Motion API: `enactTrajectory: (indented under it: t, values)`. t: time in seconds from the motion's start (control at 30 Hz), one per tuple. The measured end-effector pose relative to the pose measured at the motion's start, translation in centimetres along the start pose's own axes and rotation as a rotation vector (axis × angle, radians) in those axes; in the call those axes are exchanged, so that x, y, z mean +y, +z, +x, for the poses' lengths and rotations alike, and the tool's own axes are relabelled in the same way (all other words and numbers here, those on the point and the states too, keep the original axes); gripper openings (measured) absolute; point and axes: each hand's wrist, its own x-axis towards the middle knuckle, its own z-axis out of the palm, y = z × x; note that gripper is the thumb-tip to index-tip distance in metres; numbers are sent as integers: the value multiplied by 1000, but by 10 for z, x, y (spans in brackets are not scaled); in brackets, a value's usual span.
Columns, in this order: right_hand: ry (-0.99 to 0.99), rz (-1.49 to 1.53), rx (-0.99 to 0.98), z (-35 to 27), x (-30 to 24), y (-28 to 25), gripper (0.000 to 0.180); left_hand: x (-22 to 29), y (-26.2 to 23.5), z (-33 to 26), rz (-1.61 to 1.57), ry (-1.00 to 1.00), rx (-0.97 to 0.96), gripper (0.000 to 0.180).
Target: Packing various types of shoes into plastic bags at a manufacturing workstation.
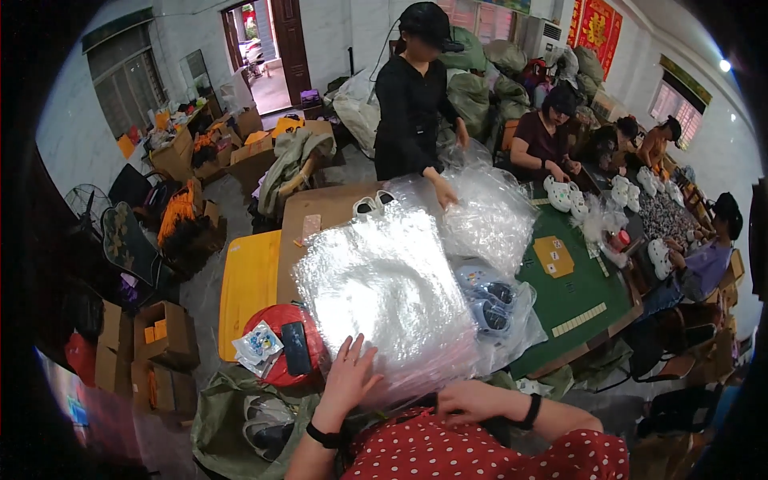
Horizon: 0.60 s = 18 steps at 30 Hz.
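A thick stack of clear, shiny plastic bags point(384, 280) lies on the table before me, its top catching bright light. My left hand point(350, 374) rests on the stack's near left edge, palm down and fingers spread. Close to my body at the near edge, my right hand point(468, 402) is closed with its fingers curled under; whatever they hold, if anything, is hidden. To the right of the stack, a pair of blue-grey clogs point(490, 308) lies in a clear bag. Black-and-white shoes point(374, 205) stand beyond the far edge.
A red round stool point(308, 372) at left bears a dark phone point(296, 349) and a small packet of charms point(258, 346). Below it, a green sack point(220, 416) holds shoes. A standing person point(416, 104) touches loose plastic bags point(488, 216) across the table. Several people sit along the green table point(568, 292).
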Motion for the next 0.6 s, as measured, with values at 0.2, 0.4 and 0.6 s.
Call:
enactTrajectory:
  t: [0.2,0.4,0.6]
  values:
    - [56,1,-13,-71,-15,-2,26,7,27,12,34,-139,-160,61]
    - [-69,-107,55,-75,11,7,21,21,26,24,21,-253,-139,60]
    - [-98,82,214,-89,33,8,26,24,34,26,16,-277,-104,57]
